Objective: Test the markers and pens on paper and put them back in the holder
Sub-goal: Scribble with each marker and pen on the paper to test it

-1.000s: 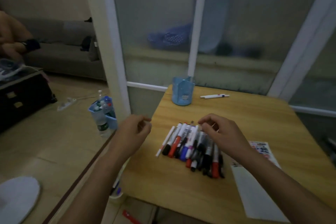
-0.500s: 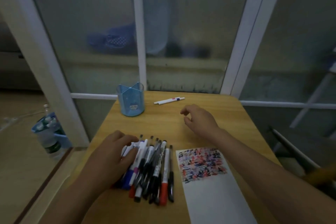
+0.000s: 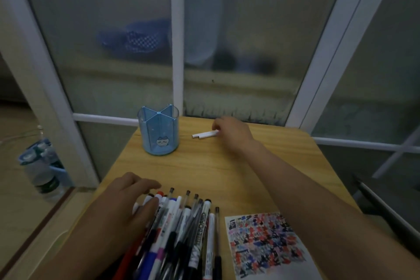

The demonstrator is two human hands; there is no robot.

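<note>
I read this as the collecting step; my right hand (image 3: 231,134) reaches the white pens (image 3: 204,134) beside the empty holder (image 3: 158,130), fingers curled at their ends, though whether it grips them I cannot tell; my left hand (image 3: 127,202) rests flat on the marker pile (image 3: 181,234); next comes a firm pinch and lift.

Blue holder (image 3: 158,134), multicoloured-scribbled paper (image 3: 263,245)

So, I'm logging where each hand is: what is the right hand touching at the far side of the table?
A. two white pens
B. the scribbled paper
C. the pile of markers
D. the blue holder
A: the right hand has its fingertips on the two white pens, beside the blue holder.
</note>
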